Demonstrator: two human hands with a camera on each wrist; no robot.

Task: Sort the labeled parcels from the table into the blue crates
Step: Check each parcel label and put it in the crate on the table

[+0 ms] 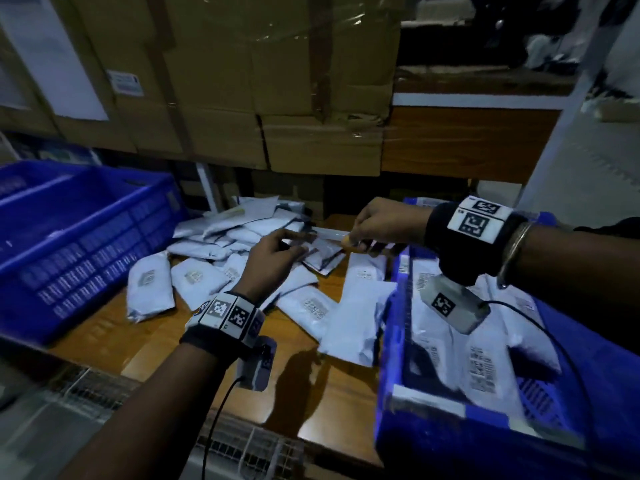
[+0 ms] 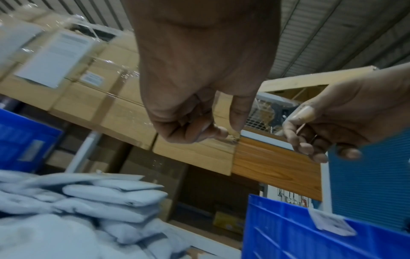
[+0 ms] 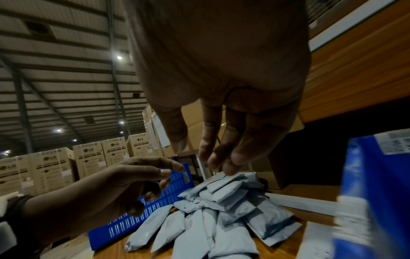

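Above the parcel pile (image 1: 242, 244), my left hand (image 1: 273, 258) and right hand (image 1: 384, 223) hover, fingers loosely curled, holding nothing.

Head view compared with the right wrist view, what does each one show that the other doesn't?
Only the head view shows parcels lying inside the right blue crate and both wristbands. Only the right wrist view shows the roof and the stacked LG boxes. Both show the left hand, the right hand, the parcel pile, the wooden table and the left blue crate.
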